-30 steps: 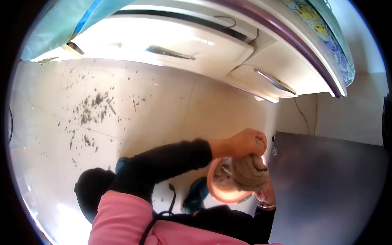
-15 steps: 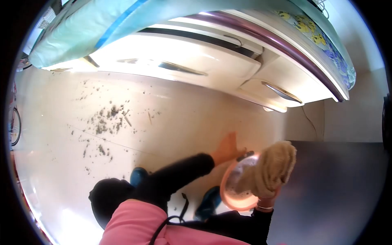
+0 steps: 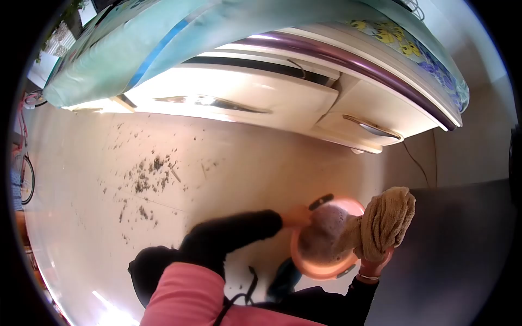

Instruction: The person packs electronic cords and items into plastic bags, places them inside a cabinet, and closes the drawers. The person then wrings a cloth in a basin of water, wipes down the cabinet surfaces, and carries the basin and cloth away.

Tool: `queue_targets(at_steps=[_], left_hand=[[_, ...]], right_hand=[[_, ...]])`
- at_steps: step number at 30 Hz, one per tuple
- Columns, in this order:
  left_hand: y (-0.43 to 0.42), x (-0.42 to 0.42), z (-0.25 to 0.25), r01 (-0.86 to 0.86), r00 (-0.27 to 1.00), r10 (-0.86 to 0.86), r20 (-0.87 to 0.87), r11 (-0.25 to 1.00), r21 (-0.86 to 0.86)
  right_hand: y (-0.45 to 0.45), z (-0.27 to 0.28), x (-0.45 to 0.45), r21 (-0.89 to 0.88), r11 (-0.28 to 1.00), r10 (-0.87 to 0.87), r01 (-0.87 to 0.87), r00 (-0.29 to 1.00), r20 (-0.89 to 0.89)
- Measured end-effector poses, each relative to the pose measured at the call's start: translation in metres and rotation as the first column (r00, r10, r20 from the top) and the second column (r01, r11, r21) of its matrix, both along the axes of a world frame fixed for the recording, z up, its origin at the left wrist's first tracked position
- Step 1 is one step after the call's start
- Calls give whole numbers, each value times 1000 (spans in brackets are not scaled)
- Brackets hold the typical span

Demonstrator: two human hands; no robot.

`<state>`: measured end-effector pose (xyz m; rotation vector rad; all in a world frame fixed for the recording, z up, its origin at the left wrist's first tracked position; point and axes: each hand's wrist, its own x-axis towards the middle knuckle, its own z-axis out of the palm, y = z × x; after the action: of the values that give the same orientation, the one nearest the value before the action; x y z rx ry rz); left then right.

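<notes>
An orange plastic basin [image 3: 312, 270] with dark grips holds sudsy greyish water, low in front of me. My left hand [image 3: 297, 216] is at its left rim, closed on the edge, though the fingertips are partly hidden. In my right hand [image 3: 376, 264] is a bunched brown cloth [image 3: 387, 223], raised over the basin's right side. One end of the cloth hangs down into the basin, at the water. The cloth covers much of the right fingers.
Dark crumbs of dirt [image 3: 144, 176] lie scattered on the pale floor [image 3: 234, 163] to the left. White drawers [image 3: 244, 89] stand ahead, under a pale green cover [image 3: 157, 43]. A dark grey surface [image 3: 451, 239] is at right, and cables [image 3: 30, 179] run at far left.
My left hand has come in against the basin's rim from just beside it. The right hand and the cloth have shifted right, showing more of the water and basin.
</notes>
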<state>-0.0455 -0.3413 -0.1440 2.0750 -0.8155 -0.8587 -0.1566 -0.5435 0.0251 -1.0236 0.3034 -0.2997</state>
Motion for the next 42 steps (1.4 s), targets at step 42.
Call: queue_targets(at_steps=[42], left_hand=[[460,4,48,-919,51,820,570,262,-294]], right_hand=[[291,-175,205,-120,924,359,-364,932,-56]])
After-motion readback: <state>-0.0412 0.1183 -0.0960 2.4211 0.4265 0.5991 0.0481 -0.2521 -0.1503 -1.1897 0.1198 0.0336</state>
